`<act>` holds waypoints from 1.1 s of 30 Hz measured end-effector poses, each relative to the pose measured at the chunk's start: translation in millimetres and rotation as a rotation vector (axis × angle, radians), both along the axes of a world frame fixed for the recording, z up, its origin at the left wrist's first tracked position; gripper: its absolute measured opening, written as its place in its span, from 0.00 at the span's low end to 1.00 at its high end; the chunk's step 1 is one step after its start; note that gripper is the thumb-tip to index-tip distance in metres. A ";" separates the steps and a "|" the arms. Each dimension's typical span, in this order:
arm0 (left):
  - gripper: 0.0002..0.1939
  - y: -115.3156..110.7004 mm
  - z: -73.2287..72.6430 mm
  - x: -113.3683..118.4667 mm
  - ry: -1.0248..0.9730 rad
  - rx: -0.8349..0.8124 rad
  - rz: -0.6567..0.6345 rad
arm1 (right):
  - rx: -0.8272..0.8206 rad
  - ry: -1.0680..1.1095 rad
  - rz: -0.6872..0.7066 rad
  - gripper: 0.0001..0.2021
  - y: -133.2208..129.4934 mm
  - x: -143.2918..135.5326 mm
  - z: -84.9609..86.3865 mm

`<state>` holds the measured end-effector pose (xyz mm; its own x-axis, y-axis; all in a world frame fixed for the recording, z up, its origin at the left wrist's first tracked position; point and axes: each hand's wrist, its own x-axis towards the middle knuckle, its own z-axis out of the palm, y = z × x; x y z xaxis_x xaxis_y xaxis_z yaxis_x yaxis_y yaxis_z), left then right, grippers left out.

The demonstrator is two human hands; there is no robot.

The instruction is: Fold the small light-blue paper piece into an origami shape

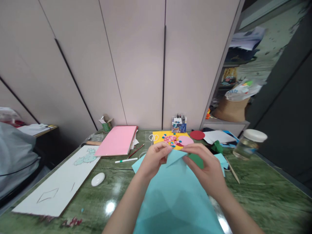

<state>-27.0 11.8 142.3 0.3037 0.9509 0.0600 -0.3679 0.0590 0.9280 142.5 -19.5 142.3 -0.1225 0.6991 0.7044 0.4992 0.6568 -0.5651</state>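
A large sheet of light blue paper (pixel 177 198) spreads across the green table in front of me, its far end raised and folded over. My left hand (pixel 156 159) pinches the folded edge from the left, thumb and fingers closed on it. On the other side my right hand (pixel 206 165) grips the folded corner between thumb and fingers. Just beyond the fold lie a yellow sheet (pixel 158 134) with several pink and blue small pieces (pixel 171 139) on it and a pink paper circle (pixel 186 140). A green paper piece (pixel 196 160) shows partly behind my right hand.
Left are a pink folder (pixel 118 140), a white board with a cactus drawing (pixel 58 182), a white oval object (pixel 98 179) and a green-white marker (pixel 126 160). Scissors (pixel 153 138) and a pen box (pixel 179 124) stand farther back. Right are a lidded jar (pixel 249 145) and a wooden stick (pixel 232 170).
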 end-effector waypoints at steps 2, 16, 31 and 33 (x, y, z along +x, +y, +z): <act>0.15 0.2 -0.5 0.3 0.035 0.036 0.044 | -0.040 -0.011 0.009 0.08 -0.4 -0.1 -1.2; 0.09 -5.2 -0.7 2.5 0.199 0.218 0.102 | -0.120 0.053 -0.094 0.07 0.9 4.1 -4.1; 0.09 -10.3 1.9 3.2 0.188 0.214 0.064 | -0.149 -0.036 -0.078 0.14 1.6 -1.9 -2.8; 0.10 -9.1 -0.1 2.4 0.161 0.211 0.047 | -0.153 -0.026 -0.090 0.14 2.2 -2.2 -3.4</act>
<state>-24.6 2.7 142.2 0.2811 0.9357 0.2131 -0.2123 -0.1560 0.9647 140.4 -17.3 138.9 -0.0716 0.8069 0.5864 0.5674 0.5164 -0.6413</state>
